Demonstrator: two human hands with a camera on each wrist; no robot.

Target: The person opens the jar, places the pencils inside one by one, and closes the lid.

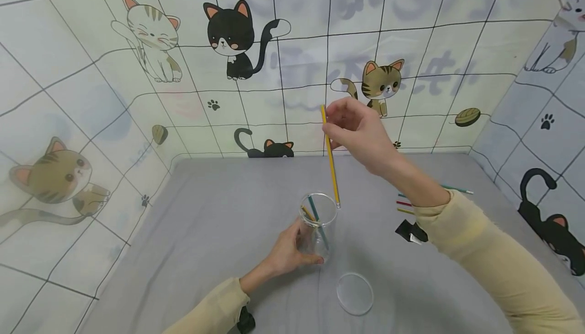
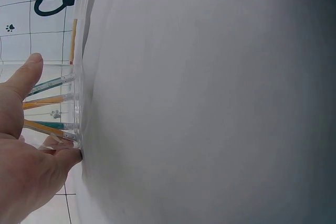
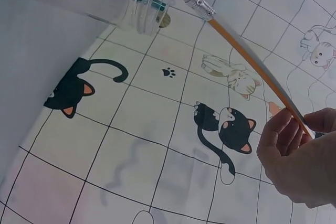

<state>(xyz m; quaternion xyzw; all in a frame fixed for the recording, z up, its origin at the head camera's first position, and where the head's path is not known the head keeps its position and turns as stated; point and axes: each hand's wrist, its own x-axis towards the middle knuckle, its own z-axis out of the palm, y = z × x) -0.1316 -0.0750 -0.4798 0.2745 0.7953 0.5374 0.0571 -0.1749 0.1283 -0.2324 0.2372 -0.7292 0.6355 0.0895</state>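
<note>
My left hand (image 1: 290,253) is wrapped around a clear jar (image 1: 311,242) standing on the grey cloth. Inside the jar lean several pencils, among them a teal pencil (image 1: 314,208) and a yellow pencil (image 1: 308,212); the left wrist view shows their eraser ends down at the jar's base. Above and to the right, my right hand (image 1: 358,128) pinches another yellow pencil (image 1: 332,166) near its upper end. That pencil hangs nearly upright, its eraser end (image 3: 198,3) low beside the jar's right rim.
A clear round lid (image 1: 355,294) lies in front of the jar. Right of it, partly hidden by my right forearm, lie a teal pencil (image 1: 458,190), a red pencil (image 1: 403,203) and others, plus a small black object (image 1: 405,230). Cat-printed cloth walls (image 1: 301,70) enclose the table.
</note>
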